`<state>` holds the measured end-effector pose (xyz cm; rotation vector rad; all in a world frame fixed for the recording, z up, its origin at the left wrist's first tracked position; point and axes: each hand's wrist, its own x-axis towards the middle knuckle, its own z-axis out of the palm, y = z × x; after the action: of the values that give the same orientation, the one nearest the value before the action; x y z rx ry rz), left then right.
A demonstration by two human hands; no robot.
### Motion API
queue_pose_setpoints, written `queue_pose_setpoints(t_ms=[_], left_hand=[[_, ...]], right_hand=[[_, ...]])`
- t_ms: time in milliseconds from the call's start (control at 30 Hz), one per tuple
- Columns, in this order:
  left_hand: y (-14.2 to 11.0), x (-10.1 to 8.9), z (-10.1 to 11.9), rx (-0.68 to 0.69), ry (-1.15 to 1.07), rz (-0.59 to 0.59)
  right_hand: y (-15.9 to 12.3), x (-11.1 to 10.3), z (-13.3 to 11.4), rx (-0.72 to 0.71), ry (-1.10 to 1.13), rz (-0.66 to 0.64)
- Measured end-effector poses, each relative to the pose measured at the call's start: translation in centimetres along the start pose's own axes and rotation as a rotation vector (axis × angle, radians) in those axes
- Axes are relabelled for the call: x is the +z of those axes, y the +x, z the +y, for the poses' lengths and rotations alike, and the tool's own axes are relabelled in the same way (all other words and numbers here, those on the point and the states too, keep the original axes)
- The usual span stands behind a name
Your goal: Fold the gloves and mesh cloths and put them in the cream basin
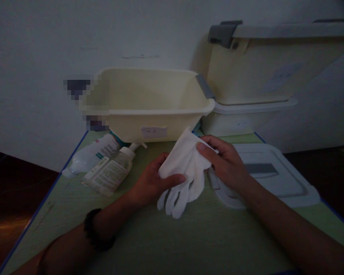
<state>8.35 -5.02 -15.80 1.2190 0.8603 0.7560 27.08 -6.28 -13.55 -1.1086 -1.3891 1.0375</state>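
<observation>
Between my two hands is a white glove [186,160], held over the green table with its fingers hanging down toward me. My left hand [154,179] grips it on the left side, thumb across the front. My right hand [223,158] pinches its upper right part between thumb and fingers. The fingers behind the fabric are partly hidden. Just beyond the glove stands a cream plastic bin [157,124] without a lid, its visible inside walls bare and a label on its front.
A clear pump bottle [109,173] and a white bottle [88,154] lie left of my hands on the green table [172,244]. A pale lid [283,187] lies flat at right. Two lidded storage boxes [255,72] are stacked behind it, against the wall.
</observation>
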Motion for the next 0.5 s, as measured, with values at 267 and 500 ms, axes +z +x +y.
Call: queue_pose_setpoints(t_ms=[267, 500], left_hand=[[0.7, -0.2, -0.1, -0.040, -0.123, 0.051], [1.2, -0.4, -0.6, 0.006, -0.314, 0.121]], right_hand=[[1.3, -2.1, -0.1, 0.095, 0.085, 0.174], [2.4, -3.7, 0.8, -0.017, 0.170, 0.261]])
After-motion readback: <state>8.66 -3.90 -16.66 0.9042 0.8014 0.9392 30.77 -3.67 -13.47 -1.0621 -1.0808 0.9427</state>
